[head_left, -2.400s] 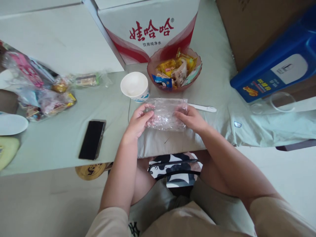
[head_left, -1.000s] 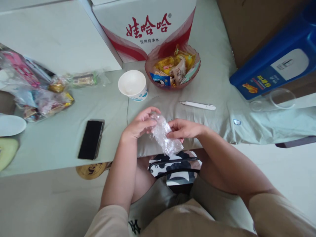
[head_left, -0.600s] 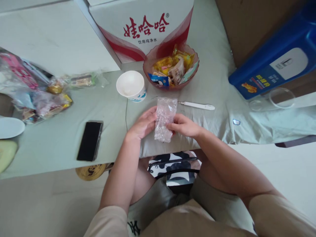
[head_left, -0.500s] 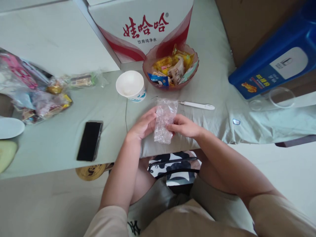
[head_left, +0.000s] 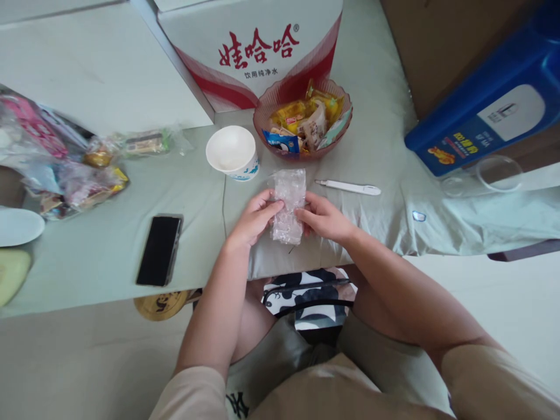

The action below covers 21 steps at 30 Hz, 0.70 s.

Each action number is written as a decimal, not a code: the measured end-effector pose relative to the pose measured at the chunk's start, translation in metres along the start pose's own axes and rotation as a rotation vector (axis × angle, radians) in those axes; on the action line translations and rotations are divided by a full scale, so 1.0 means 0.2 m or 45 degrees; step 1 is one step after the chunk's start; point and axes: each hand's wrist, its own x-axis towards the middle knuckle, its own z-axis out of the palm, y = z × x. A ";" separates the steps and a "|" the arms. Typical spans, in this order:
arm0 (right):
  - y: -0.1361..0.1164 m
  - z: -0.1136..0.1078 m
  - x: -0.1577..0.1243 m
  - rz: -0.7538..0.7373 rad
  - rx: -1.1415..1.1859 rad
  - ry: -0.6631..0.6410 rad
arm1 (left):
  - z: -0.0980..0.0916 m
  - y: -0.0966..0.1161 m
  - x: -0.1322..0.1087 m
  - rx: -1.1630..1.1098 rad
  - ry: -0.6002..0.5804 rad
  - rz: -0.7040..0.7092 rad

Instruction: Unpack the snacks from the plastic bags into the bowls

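Note:
Between my hands, just above the table's front edge, is a piece of clear bubble wrap (head_left: 289, 204), upright and narrow. My left hand (head_left: 256, 219) grips its left side, thumb on the near face and fingers behind. On the right side, my right hand (head_left: 324, 217) pinches it the same way. Whether anything lies inside the wrap I cannot tell. A white-handled craft knife (head_left: 350, 186) lies just beyond my right hand. Behind my left hand stands a white paper bowl (head_left: 234, 153). A small dark thread-like bit (head_left: 291, 249) shows below the wrap.
A pink glass bowl (head_left: 261, 129) of wrapped snacks stands before a white-and-red carton (head_left: 196, 35). At left are a phone (head_left: 160, 251) and bagged snacks (head_left: 83, 181). A blue bottle (head_left: 481, 128), a clear plastic cup (head_left: 499, 175) and a small blue-edged piece (head_left: 419, 216) are right.
The bubble wrap has shifted slightly left and been turned. My left thumb has come round onto its near face, and the knife's tip is now uncovered.

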 end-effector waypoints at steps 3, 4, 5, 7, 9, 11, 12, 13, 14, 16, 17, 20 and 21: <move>0.00 0.01 0.00 -0.056 0.046 0.091 | 0.00 -0.01 0.00 0.045 0.036 -0.001; -0.01 0.01 0.00 -0.073 0.069 0.111 | 0.00 -0.01 0.00 0.034 0.048 -0.004; -0.01 0.02 0.00 -0.090 0.089 0.127 | 0.00 -0.01 0.00 0.012 0.060 -0.005; -0.03 0.02 -0.01 -0.124 0.119 0.149 | 0.00 0.00 0.00 -0.044 0.070 0.009; -0.03 0.02 -0.01 -0.144 0.153 0.171 | 0.00 0.02 -0.01 -0.094 0.057 0.038; -0.03 0.02 -0.01 -0.126 0.212 0.179 | 0.01 0.04 -0.02 -0.120 0.042 0.063; -0.03 0.01 -0.01 -0.101 0.246 0.170 | 0.01 0.04 -0.02 -0.126 0.042 0.070; -0.02 0.01 -0.01 -0.073 0.281 0.155 | 0.01 0.05 -0.03 -0.128 0.048 0.075; -0.02 0.01 -0.01 -0.046 0.308 0.137 | 0.01 0.05 -0.03 -0.125 0.056 0.080; -0.02 0.01 0.00 -0.013 0.322 0.111 | 0.00 0.06 -0.03 -0.108 0.065 0.093; -0.03 0.01 -0.01 -0.010 0.306 0.108 | 0.00 0.05 -0.02 -0.099 0.064 0.102; -0.04 0.02 -0.01 -0.034 0.219 0.092 | 0.00 0.05 -0.02 -0.087 0.059 0.124; -0.04 0.02 -0.01 -0.046 0.200 0.086 | 0.00 0.05 -0.02 -0.086 0.061 0.123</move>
